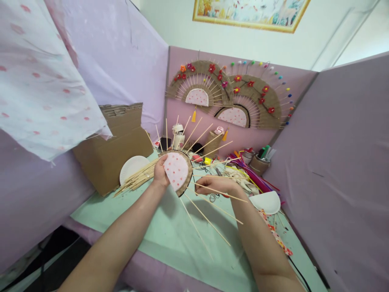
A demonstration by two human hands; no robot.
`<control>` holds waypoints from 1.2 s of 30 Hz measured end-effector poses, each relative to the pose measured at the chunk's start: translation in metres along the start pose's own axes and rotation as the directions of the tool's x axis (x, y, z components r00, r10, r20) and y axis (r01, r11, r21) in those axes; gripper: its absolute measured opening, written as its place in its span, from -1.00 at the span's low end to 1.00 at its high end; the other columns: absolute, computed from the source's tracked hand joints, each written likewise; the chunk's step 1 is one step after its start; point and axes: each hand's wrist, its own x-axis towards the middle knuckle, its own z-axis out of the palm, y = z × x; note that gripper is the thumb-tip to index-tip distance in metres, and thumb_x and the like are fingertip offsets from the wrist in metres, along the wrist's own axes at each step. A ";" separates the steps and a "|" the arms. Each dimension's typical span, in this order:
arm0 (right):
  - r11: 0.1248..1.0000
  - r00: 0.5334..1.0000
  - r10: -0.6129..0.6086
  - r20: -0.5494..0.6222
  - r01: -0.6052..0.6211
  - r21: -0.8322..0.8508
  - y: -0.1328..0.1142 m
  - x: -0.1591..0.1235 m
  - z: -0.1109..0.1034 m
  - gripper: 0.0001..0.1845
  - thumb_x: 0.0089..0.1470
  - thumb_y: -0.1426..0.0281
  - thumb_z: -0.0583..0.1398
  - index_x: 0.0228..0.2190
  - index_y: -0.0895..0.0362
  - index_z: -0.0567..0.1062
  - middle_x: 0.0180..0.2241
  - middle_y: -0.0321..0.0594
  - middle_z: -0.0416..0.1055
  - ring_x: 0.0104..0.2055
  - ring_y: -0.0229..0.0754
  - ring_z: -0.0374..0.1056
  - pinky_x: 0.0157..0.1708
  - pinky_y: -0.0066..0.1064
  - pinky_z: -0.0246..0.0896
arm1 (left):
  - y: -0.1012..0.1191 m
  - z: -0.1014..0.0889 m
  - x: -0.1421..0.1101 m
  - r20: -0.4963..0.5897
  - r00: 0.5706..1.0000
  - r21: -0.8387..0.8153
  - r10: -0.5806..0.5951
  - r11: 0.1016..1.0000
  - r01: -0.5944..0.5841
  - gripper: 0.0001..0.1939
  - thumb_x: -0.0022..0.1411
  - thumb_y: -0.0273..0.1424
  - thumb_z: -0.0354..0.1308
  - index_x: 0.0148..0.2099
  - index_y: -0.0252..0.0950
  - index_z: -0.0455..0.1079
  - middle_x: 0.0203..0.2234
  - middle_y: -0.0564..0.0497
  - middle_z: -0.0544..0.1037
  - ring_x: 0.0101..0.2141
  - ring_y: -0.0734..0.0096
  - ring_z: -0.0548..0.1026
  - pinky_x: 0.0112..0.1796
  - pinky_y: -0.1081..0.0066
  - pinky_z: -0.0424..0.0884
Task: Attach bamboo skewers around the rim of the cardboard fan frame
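My left hand (161,170) grips a half-round cardboard fan base (184,187) by its straight side. Pale pink paper with red dots (176,170) covers the middle of the base, and a black edging follows part of its curved rim. Thin wooden sticks (209,142) fan out from that rim. Just right of it, among the lower sticks, my right hand (212,185) is closed, thumb and fingers pinched. A thin black cord (194,181) appears to run from the rim to these fingers; its end is hidden.
A bundle of sticks (136,178) lies left beside a white paper plate (129,164) and a cardboard sheet (118,138). Finished fans (199,67) hang on the back panel. Purple pipe cleaners (246,166), a pen holder (259,165) and a folded white plate (267,202) are right.
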 end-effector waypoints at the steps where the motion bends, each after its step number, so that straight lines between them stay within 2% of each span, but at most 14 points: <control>1: 1.000 1.000 -0.021 -0.002 0.021 0.012 0.001 0.002 0.001 -0.75 0.04 0.26 0.13 -0.34 0.15 0.51 -0.49 -0.33 0.34 -0.48 -0.34 0.20 -0.49 -0.53 0.12 | 0.000 0.000 0.000 0.003 1.000 -0.005 0.002 1.000 -0.002 -0.67 0.15 -0.46 -0.02 -0.07 -0.37 0.44 -0.42 -0.03 0.61 -0.42 0.32 0.56 -0.27 0.37 0.45; 4: 0.995 0.990 -0.092 -0.109 0.096 0.032 0.006 0.000 -0.001 -0.64 0.01 0.21 0.18 -0.15 0.09 0.47 -0.19 -0.21 0.42 -0.18 -0.18 0.31 -0.19 -0.39 0.22 | 0.000 -0.001 0.001 -0.011 0.999 0.002 -0.043 0.999 0.043 -0.65 0.14 -0.43 -0.01 -0.06 -0.41 0.42 -0.45 -0.06 0.61 -0.44 0.27 0.56 -0.28 0.33 0.46; 6: 0.991 0.968 -0.093 -0.234 0.113 0.075 0.009 -0.002 -0.003 -0.53 -0.03 0.20 0.23 -0.05 0.05 0.42 -0.01 -0.16 0.35 0.02 -0.07 0.24 -0.01 -0.27 0.15 | 0.001 -0.001 0.001 -0.009 0.998 -0.012 -0.064 0.998 0.064 -0.65 0.13 -0.42 0.00 -0.06 -0.41 0.42 -0.45 -0.06 0.61 -0.44 0.25 0.56 -0.29 0.31 0.47; 9: 0.947 0.931 -0.103 -0.351 0.199 0.252 0.011 0.000 -0.001 -0.40 -0.05 0.20 0.26 0.04 0.01 0.33 0.13 -0.15 0.22 0.17 -0.02 0.11 0.10 -0.15 0.07 | 0.001 0.000 0.000 -0.004 0.999 -0.038 -0.047 0.998 0.046 -0.66 0.13 -0.45 0.00 -0.05 -0.36 0.42 -0.44 -0.03 0.61 -0.42 0.28 0.57 -0.28 0.34 0.46; 13: 0.765 0.881 -0.161 -0.444 0.395 0.508 0.013 0.015 0.012 -0.34 -0.08 0.21 0.29 0.07 -0.01 0.27 0.09 -0.16 0.28 0.16 -0.07 0.16 0.12 -0.15 0.05 | -0.001 0.001 0.000 -0.017 0.998 0.002 -0.059 0.998 0.060 -0.67 0.14 -0.43 -0.02 -0.10 -0.43 0.43 -0.47 -0.07 0.61 -0.44 0.27 0.56 -0.30 0.34 0.46; 15: 0.667 0.870 -0.151 -0.469 0.440 0.601 0.012 0.024 0.019 -0.36 -0.10 0.21 0.29 0.05 -0.04 0.29 0.06 -0.19 0.31 0.12 -0.08 0.21 0.11 -0.17 0.07 | -0.002 0.000 0.001 -0.029 0.998 0.031 -0.062 0.998 0.063 -0.69 0.15 -0.42 -0.03 -0.15 -0.45 0.44 -0.48 -0.10 0.60 -0.45 0.26 0.56 -0.30 0.33 0.46; 17: 0.588 0.882 -0.143 -0.449 0.441 0.678 0.007 0.032 0.024 -0.40 -0.11 0.23 0.28 0.02 -0.07 0.32 0.06 -0.24 0.32 0.08 -0.09 0.25 0.08 -0.21 0.13 | -0.003 -0.001 0.003 -0.053 0.996 0.058 -0.067 0.996 0.070 -0.69 0.15 -0.40 -0.03 -0.17 -0.46 0.44 -0.49 -0.11 0.60 -0.45 0.26 0.56 -0.30 0.32 0.46; 21: 0.523 0.900 -0.096 -0.425 0.409 0.748 -0.001 0.043 0.029 -0.43 -0.11 0.31 0.27 0.00 -0.08 0.34 -0.01 -0.27 0.38 -0.02 -0.12 0.33 -0.01 -0.23 0.22 | -0.006 -0.002 0.005 -0.095 0.993 0.101 -0.076 0.991 0.085 -0.68 0.14 -0.41 -0.02 -0.13 -0.47 0.43 -0.52 -0.10 0.59 -0.49 0.27 0.55 -0.27 0.30 0.45; 25: 0.490 0.865 0.008 -0.502 0.434 0.756 0.004 0.050 0.030 -0.45 -0.11 0.33 0.27 -0.02 -0.05 0.34 -0.10 -0.26 0.44 -0.10 -0.13 0.37 -0.07 -0.25 0.26 | -0.013 0.001 -0.001 -0.050 0.987 0.129 -0.152 0.979 0.157 -0.70 0.12 -0.48 0.04 -0.09 -0.45 0.41 -0.47 -0.10 0.60 -0.45 0.28 0.56 -0.24 0.30 0.45; 27: 0.488 0.844 0.039 -0.535 0.451 0.748 0.006 0.051 0.028 -0.45 -0.12 0.33 0.27 -0.03 -0.03 0.35 -0.13 -0.25 0.45 -0.12 -0.14 0.37 -0.10 -0.28 0.28 | -0.017 0.002 -0.005 -0.016 0.975 0.157 -0.221 0.963 0.220 -0.70 0.11 -0.52 0.07 -0.07 -0.42 0.40 -0.43 -0.11 0.61 -0.42 0.28 0.57 -0.23 0.30 0.46; 30: 0.533 0.834 0.026 -0.551 0.455 0.714 0.007 0.047 0.025 -0.43 -0.14 0.33 0.29 -0.03 -0.01 0.34 -0.14 -0.24 0.44 -0.15 -0.16 0.36 -0.15 -0.33 0.29 | -0.022 0.002 -0.009 0.013 0.964 0.180 -0.266 0.949 0.259 -0.69 0.12 -0.53 0.10 -0.04 -0.42 0.38 -0.38 -0.13 0.61 -0.38 0.29 0.58 -0.22 0.31 0.47; 33: 0.627 0.833 -0.055 -0.551 0.458 0.630 0.006 0.037 0.022 -0.44 -0.13 0.30 0.30 -0.04 0.02 0.35 -0.17 -0.22 0.42 -0.21 -0.21 0.33 -0.23 -0.38 0.26 | -0.022 0.001 -0.008 0.021 0.971 0.154 -0.237 0.961 0.231 -0.66 0.16 -0.50 0.08 0.01 -0.42 0.34 -0.37 -0.12 0.61 -0.35 0.28 0.58 -0.19 0.28 0.48; 36: 0.727 0.848 -0.056 -0.528 0.397 0.561 0.009 0.027 0.019 -0.51 -0.08 0.27 0.28 -0.07 0.07 0.38 -0.37 -0.28 0.38 -0.40 -0.31 0.25 -0.38 -0.46 0.18 | -0.018 -0.002 -0.004 0.020 0.983 0.102 -0.185 0.978 0.182 -0.61 0.16 -0.53 0.05 0.06 -0.42 0.31 -0.36 -0.11 0.61 -0.31 0.28 0.58 -0.15 0.30 0.47</control>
